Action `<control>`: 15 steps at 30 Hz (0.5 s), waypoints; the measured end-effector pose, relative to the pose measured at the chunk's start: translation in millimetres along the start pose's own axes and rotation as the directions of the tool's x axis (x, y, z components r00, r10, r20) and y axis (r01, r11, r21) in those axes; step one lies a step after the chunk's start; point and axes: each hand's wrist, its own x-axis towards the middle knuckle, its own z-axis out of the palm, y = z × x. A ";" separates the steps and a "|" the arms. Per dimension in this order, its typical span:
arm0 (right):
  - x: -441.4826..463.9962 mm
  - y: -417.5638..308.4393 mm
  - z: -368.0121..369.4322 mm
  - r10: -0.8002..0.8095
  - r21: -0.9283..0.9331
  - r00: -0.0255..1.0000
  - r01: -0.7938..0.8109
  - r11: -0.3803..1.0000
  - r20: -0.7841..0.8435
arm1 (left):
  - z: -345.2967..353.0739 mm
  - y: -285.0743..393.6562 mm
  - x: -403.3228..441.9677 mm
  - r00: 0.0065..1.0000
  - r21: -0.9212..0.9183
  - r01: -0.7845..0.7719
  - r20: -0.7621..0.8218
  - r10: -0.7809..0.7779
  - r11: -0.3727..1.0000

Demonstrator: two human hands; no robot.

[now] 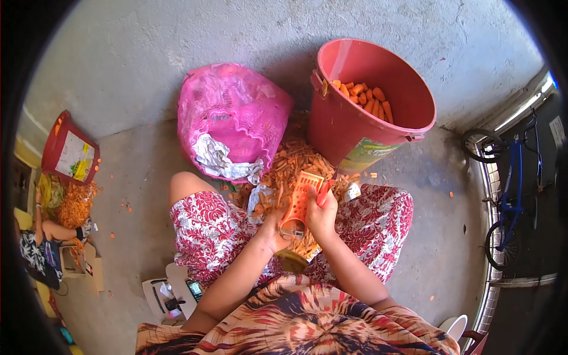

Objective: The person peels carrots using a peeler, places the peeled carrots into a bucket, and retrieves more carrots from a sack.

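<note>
My left hand (273, 232) is closed around the lower left side of an orange plastic grater (299, 204) with rows of holes. The grater is tilted, its lower end close to my lap. Beside it, my right hand (321, 218) is closed on a red-handled knife (323, 192), its thin dark blade pointing up and away from me. The right fingers also lie against the grater's right edge. Beneath both hands is a heap of carrot peelings (296, 163), spread between my crossed legs. Part of a yellowish container (291, 260) shows under my wrists.
A large red bucket (337, 130) holding peeled carrots (370, 100) stands by the wall. A pink mesh sack (231, 112) leans to its left. Another person (47, 236) sits far left near a second red bucket (70, 148). A blue bicycle (513, 195) stands right; an open box (160, 296) lies behind left.
</note>
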 end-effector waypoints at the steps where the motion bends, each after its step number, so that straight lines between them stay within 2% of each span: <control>1: 0.1 -0.9 2.2 -0.002 0.006 1.000 0.002 1.000 0.005 | -4.6 1.2 2.8 1.000 -0.014 0.000 0.006 0.000 1.000; 5: -1.1 -4.5 2.6 -0.011 -0.006 0.999 0.011 1.000 -0.035 | 13.7 0.4 -4.9 0.998 0.008 -0.026 -0.054 0.026 1.000; 8: 13.9 17.2 1.8 -0.067 -0.099 0.987 0.053 0.994 -0.146 | -9.2 -2.3 -1.6 0.980 0.058 0.178 0.077 -0.182 0.982; 9: 26.9 20.5 -1.0 -0.155 -0.063 0.958 0.144 0.988 -0.242 | -9.4 -8.2 -1.3 0.966 0.087 0.222 0.119 -0.231 0.971; 10: 44.2 30.9 -5.2 -0.166 -0.022 0.911 0.170 0.985 -0.377 | -9.6 -9.9 -3.8 0.963 0.144 0.202 0.151 -0.223 0.969; 11: 56.7 30.0 -20.3 0.030 -0.001 0.918 -0.033 0.999 -0.395 | -7.6 -11.5 -8.0 0.958 0.200 0.181 0.184 -0.218 0.963; 12: 72.1 38.9 -31.7 -0.100 -0.162 0.855 0.019 0.987 -0.509 | -4.7 -12.2 -11.8 0.951 0.256 0.158 0.219 -0.217 0.954; 13: 81.9 42.5 -42.9 -0.050 -0.083 0.835 0.006 0.997 -0.548 | 0.3 -10.8 -15.0 0.942 0.283 0.137 0.258 -0.213 0.949; 14: 87.4 44.7 -48.4 0.001 0.000 0.814 -0.002 1.000 -0.581 | -0.4 -10.4 -13.7 0.968 0.299 0.112 0.183 -0.172 0.948; 15: 85.1 36.7 -44.1 -0.034 -0.023 0.836 0.026 0.999 -0.548 | -4.3 -8.1 -10.3 0.986 0.315 0.086 0.107 -0.125 0.945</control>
